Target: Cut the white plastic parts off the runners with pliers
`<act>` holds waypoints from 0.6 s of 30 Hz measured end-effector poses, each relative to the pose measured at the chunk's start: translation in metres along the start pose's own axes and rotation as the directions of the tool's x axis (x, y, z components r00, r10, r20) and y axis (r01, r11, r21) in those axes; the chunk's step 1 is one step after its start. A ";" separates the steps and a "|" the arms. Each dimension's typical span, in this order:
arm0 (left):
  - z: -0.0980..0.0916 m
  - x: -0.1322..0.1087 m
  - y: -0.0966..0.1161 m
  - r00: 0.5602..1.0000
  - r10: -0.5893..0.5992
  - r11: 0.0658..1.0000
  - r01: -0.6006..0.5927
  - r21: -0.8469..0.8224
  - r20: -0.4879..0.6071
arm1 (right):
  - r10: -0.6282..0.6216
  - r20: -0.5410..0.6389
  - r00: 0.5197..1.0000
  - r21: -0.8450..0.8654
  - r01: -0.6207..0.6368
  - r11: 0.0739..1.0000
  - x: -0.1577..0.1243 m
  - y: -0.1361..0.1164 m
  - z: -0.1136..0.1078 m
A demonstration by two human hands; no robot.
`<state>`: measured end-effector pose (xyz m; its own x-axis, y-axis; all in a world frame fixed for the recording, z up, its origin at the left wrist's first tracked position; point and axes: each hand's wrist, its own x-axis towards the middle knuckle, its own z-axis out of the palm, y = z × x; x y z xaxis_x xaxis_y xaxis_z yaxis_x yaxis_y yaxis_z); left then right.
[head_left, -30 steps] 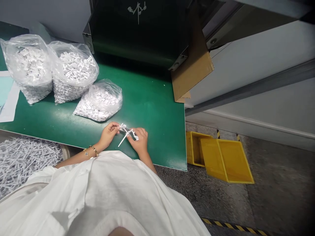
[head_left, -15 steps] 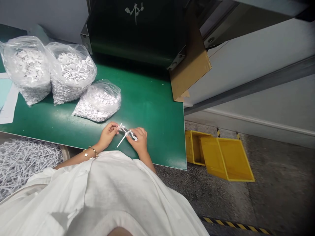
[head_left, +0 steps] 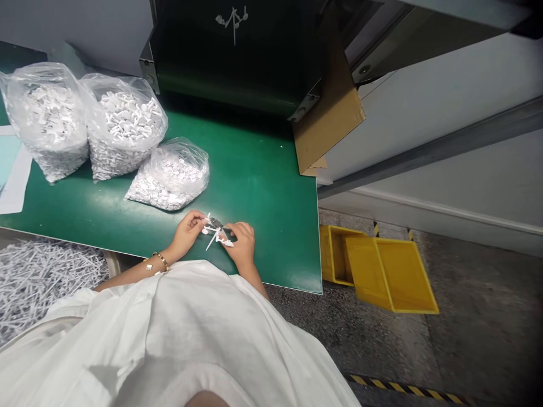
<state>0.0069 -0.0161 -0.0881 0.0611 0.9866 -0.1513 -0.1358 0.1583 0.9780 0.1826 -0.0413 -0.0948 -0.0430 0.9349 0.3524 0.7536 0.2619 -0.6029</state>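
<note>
My left hand (head_left: 188, 233) pinches a branched white plastic sprue (head_left: 209, 244) by its upper left end. Small moulded parts hang from its arms, and a thin stem points down toward my body. In my right hand (head_left: 243, 243) is a small dark grey pair of nippers (head_left: 216, 223), whose jaws lie over the middle of the sprue. My right fingers hide most of the handles and sit close against the sprue's lower right arm. Whether the jaws touch plastic I cannot tell.
Three clear bags (head_left: 169, 178) of small white parts stand left on the green table (head_left: 263, 198). Ahead is a dark conveyor belt (head_left: 190, 68) with another sprue (head_left: 233, 24) on it. Cardboard (head_left: 331, 118) stands right, yellow crates (head_left: 392, 277) below. White sprue scraps (head_left: 42, 282) fill a container lower left.
The sprue has turned between my hands, its stem now steeper and its right arm lower. The nippers' dark jaws now show above it. Both hands have stayed nearly in place.
</note>
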 end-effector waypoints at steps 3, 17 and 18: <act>0.000 0.000 -0.003 1.000 0.000 1.000 0.000 0.006 -0.019 | 0.066 0.001 0.998 -0.018 -0.066 0.998 0.001 0.000 0.001; -0.054 0.018 0.101 0.608 0.780 0.389 -0.656 0.647 0.148 | -0.017 0.010 1.000 -0.057 0.018 0.998 0.001 0.003 0.005; -0.063 0.023 0.114 0.551 0.822 0.294 -0.627 0.722 0.144 | -0.019 0.018 1.000 -0.065 0.020 0.998 0.001 0.002 0.005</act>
<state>-0.0691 0.0275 0.0110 0.0647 0.6684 0.7410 0.6356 -0.6001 0.4858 0.1810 -0.0386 -0.0997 -0.0689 0.9339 0.3509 0.7939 0.2644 -0.5476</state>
